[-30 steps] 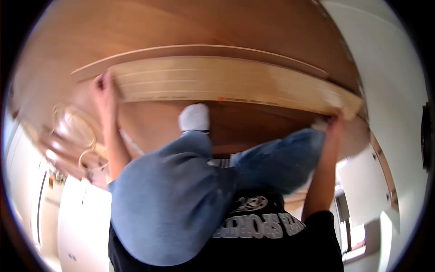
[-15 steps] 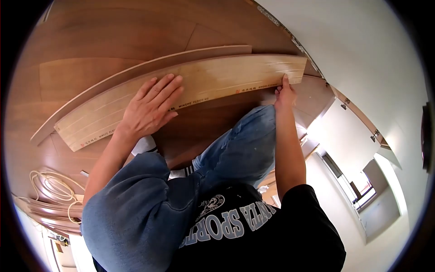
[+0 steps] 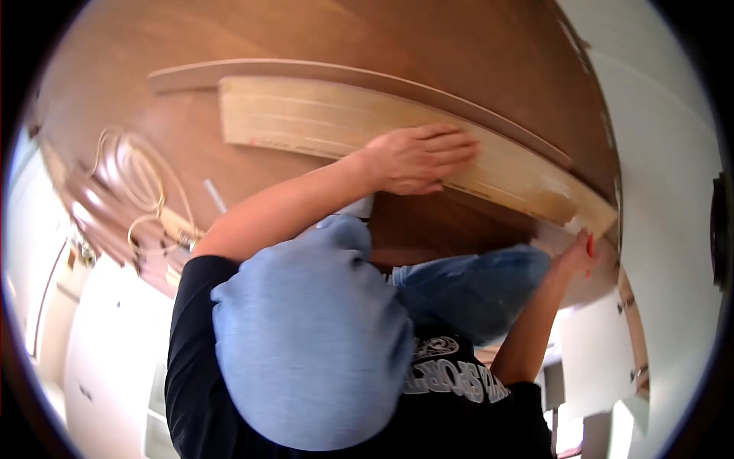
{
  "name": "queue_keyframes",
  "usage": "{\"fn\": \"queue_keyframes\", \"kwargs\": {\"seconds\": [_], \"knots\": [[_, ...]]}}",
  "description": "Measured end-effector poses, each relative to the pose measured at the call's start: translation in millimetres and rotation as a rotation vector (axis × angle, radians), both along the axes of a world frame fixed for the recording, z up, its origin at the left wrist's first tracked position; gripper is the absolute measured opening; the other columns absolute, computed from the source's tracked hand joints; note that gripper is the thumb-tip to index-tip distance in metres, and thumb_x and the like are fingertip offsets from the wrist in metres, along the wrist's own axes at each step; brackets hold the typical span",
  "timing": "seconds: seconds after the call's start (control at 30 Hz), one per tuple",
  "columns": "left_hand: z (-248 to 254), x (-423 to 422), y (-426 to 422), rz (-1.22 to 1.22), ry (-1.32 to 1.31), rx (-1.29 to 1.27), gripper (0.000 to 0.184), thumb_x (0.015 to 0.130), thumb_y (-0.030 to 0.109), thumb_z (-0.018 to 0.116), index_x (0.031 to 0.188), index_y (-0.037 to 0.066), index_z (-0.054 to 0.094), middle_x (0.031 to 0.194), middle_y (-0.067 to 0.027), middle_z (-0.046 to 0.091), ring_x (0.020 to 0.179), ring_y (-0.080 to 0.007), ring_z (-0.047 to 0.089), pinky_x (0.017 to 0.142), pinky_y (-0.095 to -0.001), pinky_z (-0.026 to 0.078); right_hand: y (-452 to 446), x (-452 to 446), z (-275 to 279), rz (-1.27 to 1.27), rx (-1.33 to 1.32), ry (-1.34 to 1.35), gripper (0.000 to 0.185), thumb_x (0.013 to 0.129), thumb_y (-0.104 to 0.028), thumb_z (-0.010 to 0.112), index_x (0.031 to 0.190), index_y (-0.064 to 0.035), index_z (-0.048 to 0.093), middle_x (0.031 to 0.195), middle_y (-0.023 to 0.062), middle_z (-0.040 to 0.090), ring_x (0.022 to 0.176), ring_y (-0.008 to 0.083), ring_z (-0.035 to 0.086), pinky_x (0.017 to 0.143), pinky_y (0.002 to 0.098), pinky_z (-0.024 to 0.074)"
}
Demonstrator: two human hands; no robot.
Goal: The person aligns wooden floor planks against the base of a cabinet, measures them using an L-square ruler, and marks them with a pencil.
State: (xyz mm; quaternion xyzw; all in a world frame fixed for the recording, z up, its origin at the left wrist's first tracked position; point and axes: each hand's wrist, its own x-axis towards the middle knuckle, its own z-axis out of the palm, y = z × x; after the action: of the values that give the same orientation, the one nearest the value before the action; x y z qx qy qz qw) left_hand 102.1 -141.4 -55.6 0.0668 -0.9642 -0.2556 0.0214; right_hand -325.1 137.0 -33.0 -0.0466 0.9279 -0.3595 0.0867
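A long pale floorboard (image 3: 306, 115) lies on the brown wood floor, with faint printing along its near edge. Pressed flat on its middle is my left hand (image 3: 424, 158), fingers stretched out and side by side. My right hand (image 3: 577, 249) is closed round a small red object (image 3: 589, 252) at the board's right end, close to the wall. What the red object is cannot be made out. Just beyond the pale board runs a second, brown board (image 3: 183, 77), partly covered by it.
A coiled pale cord (image 3: 157, 199) lies at the left near stacked boards (image 3: 92, 203). A small light strip (image 3: 215, 196) sits on the floor beside it. The white wall (image 3: 657, 153) borders the floor at the right. My bent legs are close below the board.
My left hand has moved right along the board. The red object now shows in my right hand, which has shifted to the board's right end. The view has turned.
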Motion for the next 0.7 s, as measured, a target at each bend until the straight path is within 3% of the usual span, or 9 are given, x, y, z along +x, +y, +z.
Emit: {"fn": "queue_keyframes", "kwargs": {"seconds": [0.03,0.1,0.17,0.23,0.3,0.37,0.43,0.47,0.7], "knots": [[0.2,4.2,-0.3,0.007,0.021,-0.013,0.073,0.103,0.049,0.063,0.164,0.011,0.049,0.177,-0.0082,0.039,0.164,-0.0211,0.035,0.136,-0.0431,0.024,-25.0,22.4,6.0,0.112,-0.023,0.074,0.059,0.106,-0.016,0.073,0.151,0.0101,0.044,0.107,0.0154,0.076,0.098,0.0248,0.073,0.099,0.0360,0.0589],[-5.7,8.4,-1.1,0.038,0.031,-0.009,0.072,0.103,0.049,0.063,0.162,0.011,0.050,0.177,-0.0080,0.040,0.164,-0.0207,0.035,0.136,-0.0432,0.025,-107.4,101.4,32.8,0.277,-0.170,-0.194,0.058,0.113,-0.029,0.067,0.154,0.0059,0.045,0.101,0.0121,0.073,0.093,0.0217,0.072,0.095,0.0348,0.0586],[-5.0,2.5,0.5,0.041,0.080,-0.011,0.071,0.102,0.048,0.064,0.161,0.011,0.052,0.176,-0.0078,0.041,0.163,-0.0203,0.036,0.136,-0.0433,0.025,-162.6,150.6,54.2,0.716,-0.383,-0.586,0.055,0.118,-0.039,0.055,0.154,0.0015,0.048,0.098,0.0102,0.073,0.088,0.0194,0.070,0.091,0.0335,0.0574],[-6.3,4.0,0.2,0.056,0.088,0.029,0.069,0.101,0.047,0.065,0.160,0.012,0.053,0.174,-0.0078,0.044,0.162,-0.0207,0.038,0.136,-0.0432,0.025,-224.7,215.4,76.4,0.952,-0.396,-0.812,0.057,0.121,-0.047,0.038,0.142,0.0022,0.059,0.100,0.0097,0.073,0.089,0.0173,0.068,0.086,0.0338,0.0554],[-12.6,5.3,5.7,0.015,0.008,0.039,0.070,0.098,0.047,0.066,0.158,0.012,0.055,0.168,-0.0063,0.051,0.159,-0.0221,0.042,0.135,-0.0442,0.027,-260.6,261.3,46.6,1.165,-0.398,-0.643,0.051,0.121,-0.041,0.044,0.139,0.0029,0.062,0.097,0.0096,0.074,0.089,0.0163,0.069,0.088,0.0331,0.0569],[-25.2,7.5,18.7,-0.027,-0.073,0.053,0.072,0.096,0.047,0.068,0.157,0.011,0.056,0.163,-0.0048,0.057,0.156,-0.0234,0.046,0.134,-0.0451,0.029,-291.5,300.6,38.5,1.152,-0.384,-0.780,0.038,0.119,-0.031,0.054,0.130,0.0021,0.066,0.096,0.0091,0.074,0.086,0.0148,0.071,0.085,0.0315,0.0595],[-33.8,5.7,26.0,0.225,0.154,0.094,0.071,0.097,0.047,0.065,0.160,0.015,0.055,0.160,-0.0016,0.060,0.153,-0.0222,0.050,0.132,-0.0446,0.033,-302.0,324.6,15.1,1.129,-0.384,-0.762,0.034,0.116,-0.032,0.059,0.124,0.0005,0.068,0.093,0.0086,0.076,0.085,0.0158,0.073,0.080,0.0316,0.0598],[-31.3,3.0,26.3,0.259,0.192,-0.095,0.070,0.100,0.047,0.063,0.162,0.017,0.054,0.161,-0.0015,0.059,0.152,-0.0215,0.050,0.130,-0.0441,0.035,-303.4,330.7,6.5,1.100,-0.381,-0.749,0.032,0.113,-0.032,0.065,0.119,-0.0010,0.069,0.089,0.0080,0.078,0.083,0.0169,0.076,0.075,0.0317,0.0600],[-39.6,2.5,30.0,0.327,0.257,0.039,0.072,0.101,0.047,0.061,0.166,0.018,0.049,0.167,-0.0029,0.053,0.153,-0.0223,0.049,0.130,-0.0447,0.035,-303.7,338.9,-0.2,1.106,-0.270,-0.663,0.032,0.112,-0.035,0.067,0.112,-0.0024,0.069,0.089,0.0098,0.081,0.078,0.0193,0.078,0.070,0.0326,0.0607]]}}
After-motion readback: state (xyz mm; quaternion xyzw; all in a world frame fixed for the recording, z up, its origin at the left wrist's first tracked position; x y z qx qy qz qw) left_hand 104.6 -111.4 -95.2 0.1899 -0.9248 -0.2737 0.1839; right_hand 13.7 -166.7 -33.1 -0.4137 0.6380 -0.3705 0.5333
